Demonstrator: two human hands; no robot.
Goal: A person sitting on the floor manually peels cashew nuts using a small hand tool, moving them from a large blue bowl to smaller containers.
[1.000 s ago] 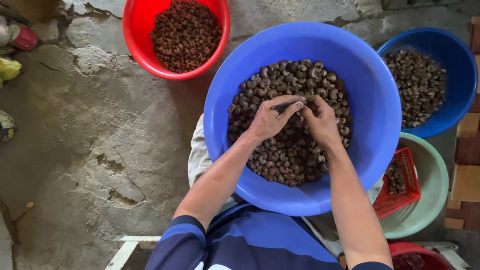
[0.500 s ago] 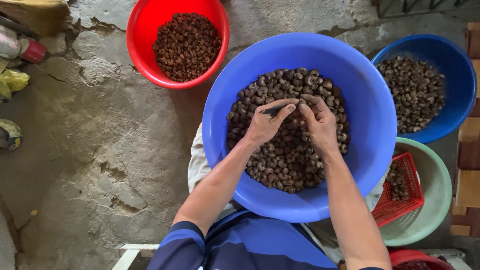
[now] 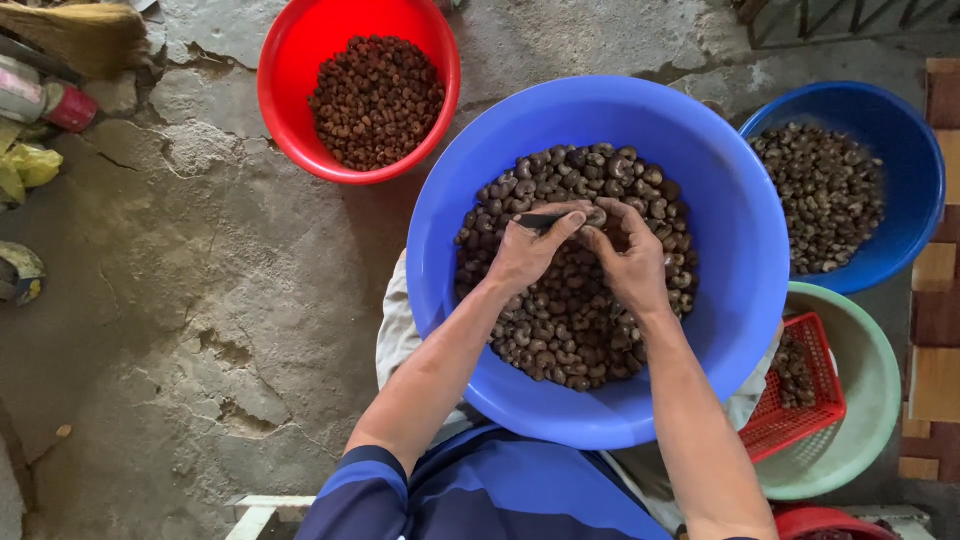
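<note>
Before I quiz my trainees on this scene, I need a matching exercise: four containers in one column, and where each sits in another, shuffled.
Things:
1. red basin
2. large blue basin
3. smaller blue basin
4. red mesh basket

Places:
A. inside the pale green basin, lower right
B. upper right, beside the wooden boards
C. on the person's lap, both hands in the nuts
D. on the cracked concrete floor, upper left

Pairs: 1-D, 2-C, 3-B, 4-A

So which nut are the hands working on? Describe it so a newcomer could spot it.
Find the big blue basin in the person's lap, filled with dark curved nuts. At the heap's upper middle, the left hand and right hand meet; the nut is pinched between their fingertips, the only one lifted off the heap.
</note>
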